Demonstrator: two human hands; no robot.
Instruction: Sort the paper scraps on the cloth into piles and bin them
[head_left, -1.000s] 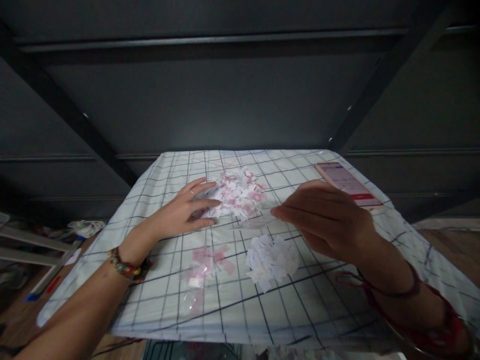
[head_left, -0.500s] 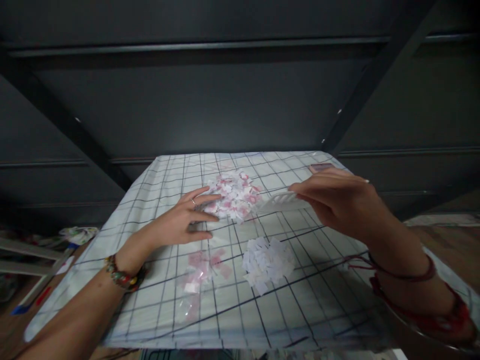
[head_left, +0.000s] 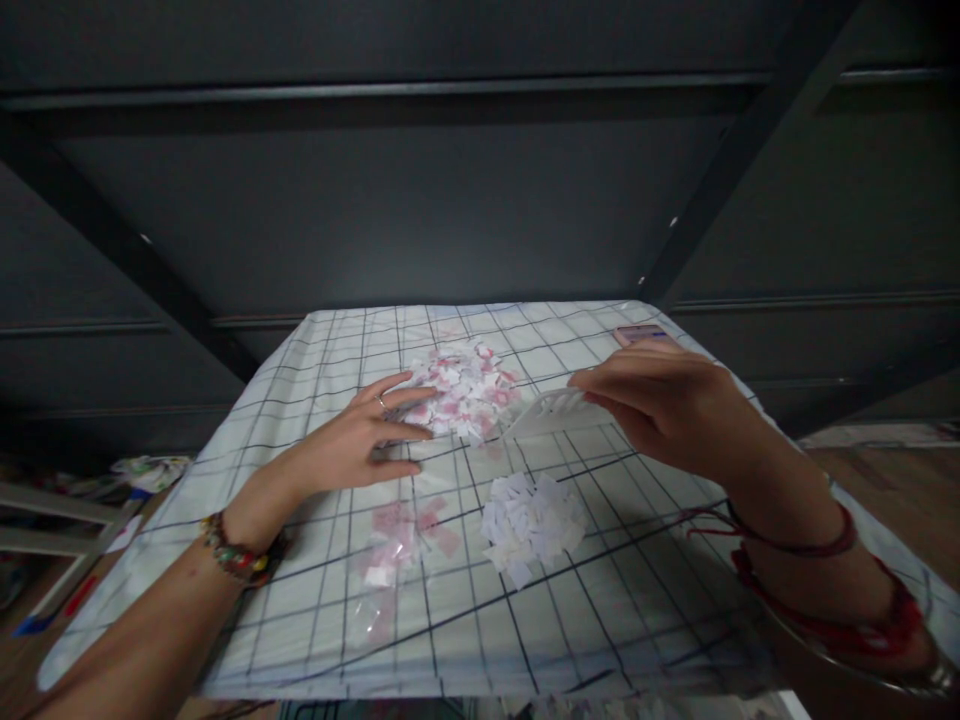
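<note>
My left hand (head_left: 371,435) lies with fingers spread at the left edge of a mixed pile of white and pink paper scraps (head_left: 465,390). Pinched in my right hand (head_left: 656,405) is a flat white slotted plastic piece (head_left: 555,410), its far end near the pile's right side; its exact kind is unclear. Closer to me is a heap of white paper scraps (head_left: 532,520). Left of that heap lie pink scraps (head_left: 397,525) and clear, shiny plastic bits (head_left: 375,615).
A checked cloth (head_left: 315,600) covers the table. Behind my right hand lies a pink phone (head_left: 637,335). A dark panelled wall (head_left: 420,210) rises at the table's far edge, and a white rail-like frame (head_left: 60,540) stands on the left.
The view has shifted slightly. In my right hand, the white slotted piece has tilted and moved a little lower beside the mixed pile. My left hand stays at the pile.
</note>
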